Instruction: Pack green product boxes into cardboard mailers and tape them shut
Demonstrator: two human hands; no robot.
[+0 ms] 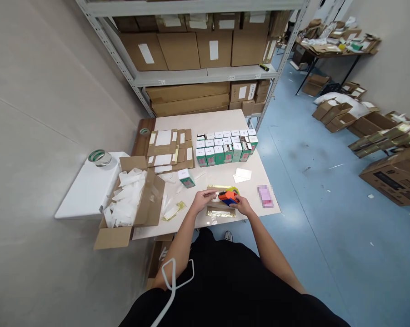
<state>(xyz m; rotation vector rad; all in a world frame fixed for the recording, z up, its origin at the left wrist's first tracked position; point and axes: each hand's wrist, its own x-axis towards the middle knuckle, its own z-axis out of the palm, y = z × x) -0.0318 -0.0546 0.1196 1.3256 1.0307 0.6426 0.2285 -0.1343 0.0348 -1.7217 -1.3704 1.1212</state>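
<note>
My right hand [242,206] is closed round an orange dispenser [228,196], held just above the table's [205,120] near edge, over a gold strip [221,212]. My left hand's [203,200] fingers curl at its left end; whether they grip, I cannot tell. The green boxes [225,150] behind carry white labels, their writing too small to read. One box [187,178] lies apart. A carton [126,200] of white paper sits left, and shelves [205,75] of cartons stand beyond on a blue floor.
</note>
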